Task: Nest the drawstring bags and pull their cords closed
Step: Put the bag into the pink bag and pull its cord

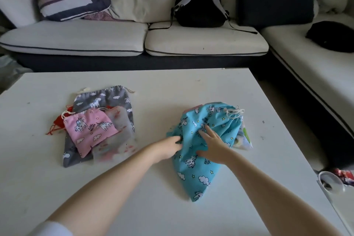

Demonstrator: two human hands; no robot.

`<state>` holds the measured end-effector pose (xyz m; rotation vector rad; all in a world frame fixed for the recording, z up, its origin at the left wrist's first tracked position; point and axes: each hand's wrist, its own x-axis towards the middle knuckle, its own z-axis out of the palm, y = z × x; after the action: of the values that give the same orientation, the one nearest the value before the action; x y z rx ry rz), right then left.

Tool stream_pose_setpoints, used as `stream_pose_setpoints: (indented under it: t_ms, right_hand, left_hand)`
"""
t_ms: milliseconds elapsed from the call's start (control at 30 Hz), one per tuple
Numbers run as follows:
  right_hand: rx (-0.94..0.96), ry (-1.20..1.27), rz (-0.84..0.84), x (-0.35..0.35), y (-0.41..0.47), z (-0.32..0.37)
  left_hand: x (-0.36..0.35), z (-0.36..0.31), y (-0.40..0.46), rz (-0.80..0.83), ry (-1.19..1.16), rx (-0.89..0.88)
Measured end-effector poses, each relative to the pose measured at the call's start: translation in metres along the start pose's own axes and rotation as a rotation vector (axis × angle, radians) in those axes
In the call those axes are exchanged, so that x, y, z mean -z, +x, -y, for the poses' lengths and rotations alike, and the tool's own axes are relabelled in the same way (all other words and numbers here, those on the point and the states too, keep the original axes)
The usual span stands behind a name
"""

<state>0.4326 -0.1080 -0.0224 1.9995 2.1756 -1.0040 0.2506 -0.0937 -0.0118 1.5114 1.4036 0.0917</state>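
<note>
My left hand pinches a fold at the left edge of the blue bag, fingers closed on the cloth. My right hand lies flat on top of the same bag with the fingers spread, pressing and not gripping. The blue bag rests under both hands, its mouth gathered, with the white cord knotted at the far right corner. To the left of the blue bag, well apart, a pink bag lies on a grey bag. All lie on the white table. Beyond the blue bag stands a sofa with a black backpack on it.
</note>
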Motion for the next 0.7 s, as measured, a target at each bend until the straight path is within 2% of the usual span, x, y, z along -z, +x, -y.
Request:
stream_pose_setpoints:
  t_ms: [200,267,333,433,567,700]
  right_hand:
    - [-0.054,-0.069,0.012,0.009,0.021,0.005]
    - [-0.055,-0.083,0.001,0.017,0.025,0.017]
    - [-0.041,-0.027,-0.116,0.024,0.028,0.041]
    - [0.021,0.046,-0.258,0.021,0.03,0.084]
    - [0.112,0.17,-0.25,0.003,0.044,0.131]
    - [0.135,0.143,-0.185,-0.009,0.061,0.164]
  left_hand:
    - [-0.002,0.001,0.017,0.074,-0.182,-0.073]
    - [0.01,0.01,0.017,0.04,-0.187,-0.098]
    - [0.03,0.029,0.018,-0.115,-0.092,-0.066]
    - [0.06,0.063,0.012,-0.37,-0.075,-0.067]
    - [0.111,0.105,-0.011,-0.663,0.089,-0.005]
    - [0.158,0.152,-0.021,-0.916,0.223,0.07]
